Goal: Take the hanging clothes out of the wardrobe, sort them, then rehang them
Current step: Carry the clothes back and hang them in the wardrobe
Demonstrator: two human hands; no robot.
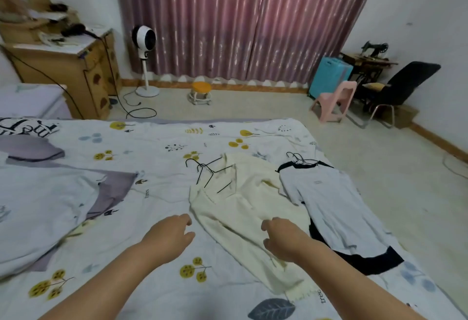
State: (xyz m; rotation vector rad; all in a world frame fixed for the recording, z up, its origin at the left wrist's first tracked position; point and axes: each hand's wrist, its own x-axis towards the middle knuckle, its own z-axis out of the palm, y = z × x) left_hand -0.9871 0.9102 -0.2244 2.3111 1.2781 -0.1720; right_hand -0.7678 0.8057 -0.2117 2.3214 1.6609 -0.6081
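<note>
The head view is looking down over a bed (pixel 152 142) where two garments are lying side by side, both already out of the wardrobe, which is not showing here. A cream garment (pixel 243 200) is sprawling at about 12 o'clock from the hands, with black wire hangers (pixel 207 170) resting at its top end, toward 11 o'clock. Just beside it, at about 2 o'clock, a white T-shirt with dark trim (pixel 329 198) is lying over a dark piece, more hangers (pixel 300 159) poking out at its collar. Judging from this, the taking-out is at least partly done and the sorting is under way; the rehanging is not yet begun. The left hand (pixel 168 235) is hovering over bare bedsheet just left of the cream garment, fingers loosely curled and gripping nothing. The right hand (pixel 283 237) is sitting over the cream garment's lower half, fingers bent downward; whether they are pinching the cloth or only touching it I cannot tell.
</note>
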